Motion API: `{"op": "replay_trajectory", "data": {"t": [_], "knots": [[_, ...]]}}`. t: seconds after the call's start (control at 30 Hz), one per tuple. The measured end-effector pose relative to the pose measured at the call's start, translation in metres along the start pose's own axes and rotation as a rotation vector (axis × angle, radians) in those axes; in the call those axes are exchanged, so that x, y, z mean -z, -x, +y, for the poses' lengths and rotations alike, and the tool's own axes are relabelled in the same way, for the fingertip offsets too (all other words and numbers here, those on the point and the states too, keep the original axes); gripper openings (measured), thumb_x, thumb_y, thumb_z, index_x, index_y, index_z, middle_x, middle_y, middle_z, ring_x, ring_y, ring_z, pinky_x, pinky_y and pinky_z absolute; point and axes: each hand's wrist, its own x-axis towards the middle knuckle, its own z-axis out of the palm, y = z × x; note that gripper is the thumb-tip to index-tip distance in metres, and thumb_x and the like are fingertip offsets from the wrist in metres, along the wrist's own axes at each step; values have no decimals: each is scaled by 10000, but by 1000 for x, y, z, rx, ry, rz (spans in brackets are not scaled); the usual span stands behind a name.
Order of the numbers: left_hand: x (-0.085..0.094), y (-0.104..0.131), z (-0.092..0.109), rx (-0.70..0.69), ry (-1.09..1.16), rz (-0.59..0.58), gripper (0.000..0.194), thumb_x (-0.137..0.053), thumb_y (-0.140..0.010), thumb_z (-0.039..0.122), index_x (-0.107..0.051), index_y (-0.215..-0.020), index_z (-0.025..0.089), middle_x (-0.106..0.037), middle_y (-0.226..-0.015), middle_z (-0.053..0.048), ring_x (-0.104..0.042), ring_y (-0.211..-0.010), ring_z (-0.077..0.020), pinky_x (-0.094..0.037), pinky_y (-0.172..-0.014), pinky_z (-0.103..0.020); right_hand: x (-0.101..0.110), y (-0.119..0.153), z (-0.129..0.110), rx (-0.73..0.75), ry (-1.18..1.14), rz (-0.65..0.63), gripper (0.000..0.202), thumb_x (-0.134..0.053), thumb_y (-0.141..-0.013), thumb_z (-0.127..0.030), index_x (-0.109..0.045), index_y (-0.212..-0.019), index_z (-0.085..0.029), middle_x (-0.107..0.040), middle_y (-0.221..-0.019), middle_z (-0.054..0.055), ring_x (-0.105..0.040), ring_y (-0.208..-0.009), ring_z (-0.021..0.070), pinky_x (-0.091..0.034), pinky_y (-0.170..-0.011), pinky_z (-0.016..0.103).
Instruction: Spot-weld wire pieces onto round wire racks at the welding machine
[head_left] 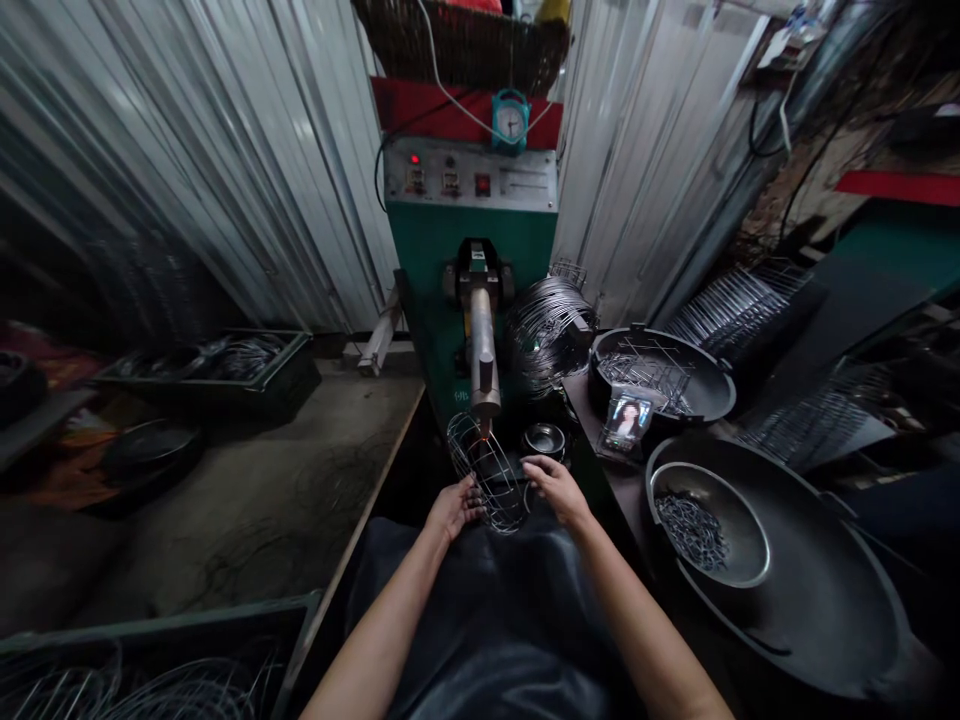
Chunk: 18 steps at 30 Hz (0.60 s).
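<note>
A round wire basket frame (501, 490) is tilted under the metal arm of a green spot-welding machine (484, 350). A small orange glow shows where the machine's tip meets the wire. On the basket's left side, my left hand (455, 508) has its fingers closed round the wires. My right hand (553, 485) is at the basket's right side, thumb and fingers pinched together near a thin wire piece; what exactly lies between the fingertips is too small to make out. A dark apron (480, 620) covers my lap below the basket.
Right of the machine stand a bundle of wire rings (551, 330), a small metal bowl (544, 440), a pan of wire parts (712, 385), a phone (627, 420) and a large wok (817, 600) holding a smaller bowl. Wire-filled crates (285, 355) sit on the left.
</note>
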Motion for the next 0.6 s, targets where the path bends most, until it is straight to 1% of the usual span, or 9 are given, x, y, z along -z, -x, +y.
{"op": "replay_trajectory", "data": {"t": [0.07, 0.1, 0.13, 0.2, 0.27, 0.33, 0.4, 0.6], "knots": [[1, 0, 1, 1, 1, -13, 258, -670, -750, 329, -555, -826, 111, -556, -598, -42, -528, -472, -126, -507, -487, -267, 12, 6, 28, -72, 27, 67, 369, -610, -658, -437, -643, -908, -168, -591, -662, 0, -496, -556, 115, -333, -487, 219], [1, 1, 0, 2, 3, -17, 250, -670, -751, 320, -556, -823, 111, -555, -596, -40, -527, -471, -125, -504, -485, -264, 17, 9, 43, -74, 65, 95, 354, -604, -656, -432, -644, -885, -165, -602, -664, 9, -518, -574, 130, -358, -498, 230], [2, 3, -1, 4, 6, -19, 238, -669, -751, 309, -556, -818, 110, -555, -597, -39, -526, -471, -123, -500, -483, -261, 21, 12, 58, -49, 120, 126, 325, -602, -654, -417, -645, -852, -164, -621, -685, 23, -549, -617, 152, -394, -534, 250], [2, 6, -4, 13, 12, -34, 213, -661, -756, 288, -555, -793, 107, -555, -599, -39, -524, -472, -121, -491, -476, -253, 26, 16, 83, 46, 253, 181, 264, -590, -663, -384, -646, -810, -172, -660, -768, 50, -597, -744, 197, -447, -663, 303], [2, 11, -7, 22, 20, -55, 203, -655, -761, 282, -552, -769, 107, -552, -594, -36, -524, -474, -120, -485, -473, -248, 27, 16, 99, 129, 367, 201, 237, -563, -692, -366, -649, -819, -185, -680, -847, 64, -612, -835, 222, -446, -770, 339], [2, 16, -10, 26, 27, -66, 213, -658, -758, 293, -551, -765, 109, -550, -591, -33, -528, -480, -121, -485, -477, -248, 26, 14, 106, 165, 431, 184, 246, -529, -724, -368, -650, -848, -193, -688, -875, 66, -624, -849, 229, -446, -799, 352], [2, 22, -10, 19, 16, -61, 234, -674, -745, 307, -551, -770, 110, -561, -605, -40, -535, -489, -125, -490, -484, -253, 25, 12, 108, 178, 460, 173, 258, -517, -735, -374, -651, -859, -192, -693, -878, 69, -632, -845, 232, -455, -795, 353], [2, 41, -14, -47, -66, -20, 240, -698, -717, 294, -542, -753, 115, -584, -660, -54, -536, -510, -117, -499, -506, -257, 25, 16, 100, 204, 447, 209, 263, -520, -724, -388, -656, -837, -193, -700, -864, 64, -638, -842, 227, -468, -797, 345]]}}
